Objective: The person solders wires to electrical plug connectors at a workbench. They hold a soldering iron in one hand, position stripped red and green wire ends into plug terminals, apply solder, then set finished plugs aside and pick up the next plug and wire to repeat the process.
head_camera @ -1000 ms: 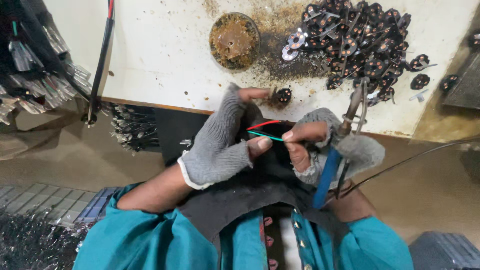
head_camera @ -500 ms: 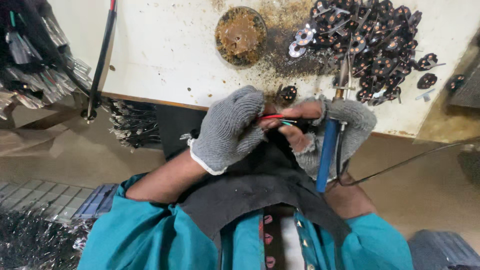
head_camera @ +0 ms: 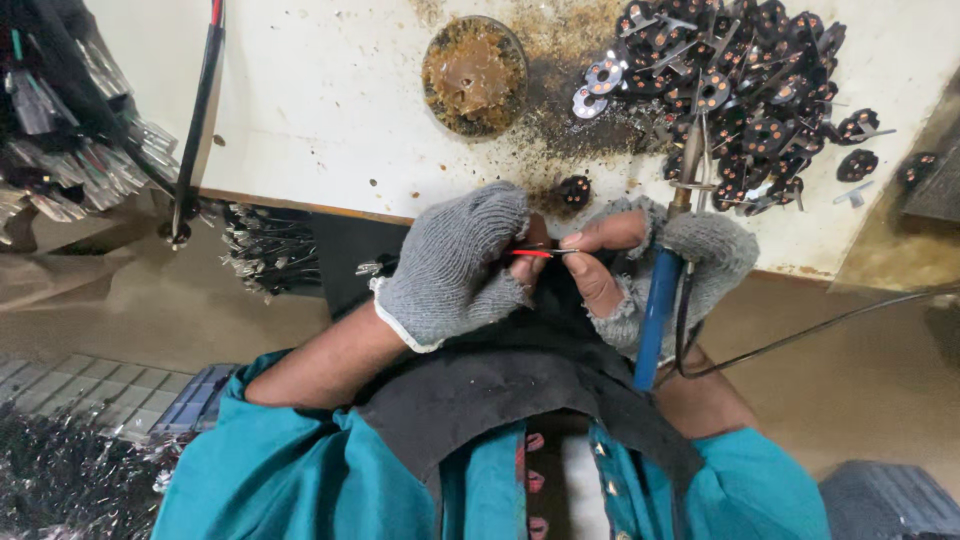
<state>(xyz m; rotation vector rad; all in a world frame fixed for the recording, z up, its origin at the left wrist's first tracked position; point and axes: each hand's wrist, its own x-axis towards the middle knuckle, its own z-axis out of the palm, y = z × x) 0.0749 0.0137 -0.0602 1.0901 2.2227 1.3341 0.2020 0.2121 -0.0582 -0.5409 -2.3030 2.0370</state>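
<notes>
From my remote feed, much was hard to read: the fingertips of the left hand (head_camera: 455,265) were tucked behind its grey fingerless glove, so I could not see exactly how they pinched. The tip of the soldering iron (head_camera: 660,300) was lost against the dark parts at about 1 o'clock, and its black cord (head_camera: 800,335) ran off the frame edge at 3 o'clock. Bundles of wires (head_camera: 60,130) at 9 o'clock were cut off by the border, and whether the small disc part (head_camera: 574,191) at the bench edge touched either hand I could not tell.

The left hand was curled closed, gripping a thin red wire (head_camera: 533,253) near the centre of view, just below the edge of the white bench (head_camera: 330,110). The right hand (head_camera: 650,265), also gloved in grey, pinched the wire's other end between bare thumb and forefinger, while its remaining fingers were wrapped around the blue handle of the soldering iron, which stood roughly upright.

On the bench, a round tin of brown flux (head_camera: 474,75) sat at 12 o'clock, ringed by brown stains. A heap of dark round parts (head_camera: 745,85) with metal tabs lay toward 1 o'clock. I saw no readable labels or signs
</notes>
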